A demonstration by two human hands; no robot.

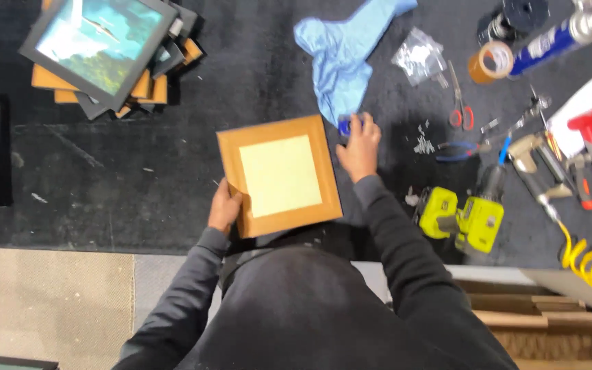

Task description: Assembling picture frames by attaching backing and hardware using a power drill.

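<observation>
Left hand is gripping the lower-left corner of a square wooden frame lying tilted on the dark bench; right hand is closing on a small blue object; one-handed, the frame is risking a slip.

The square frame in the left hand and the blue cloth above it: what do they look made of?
The square frame, held by the left hand: probably wood or fibreboard, matte tan-brown border, around a pale yellow-green panel that looks like card or paper. The blue cloth: soft fabric, creased and crumpled, no sheen. The right hand rests at its lower end.
</observation>
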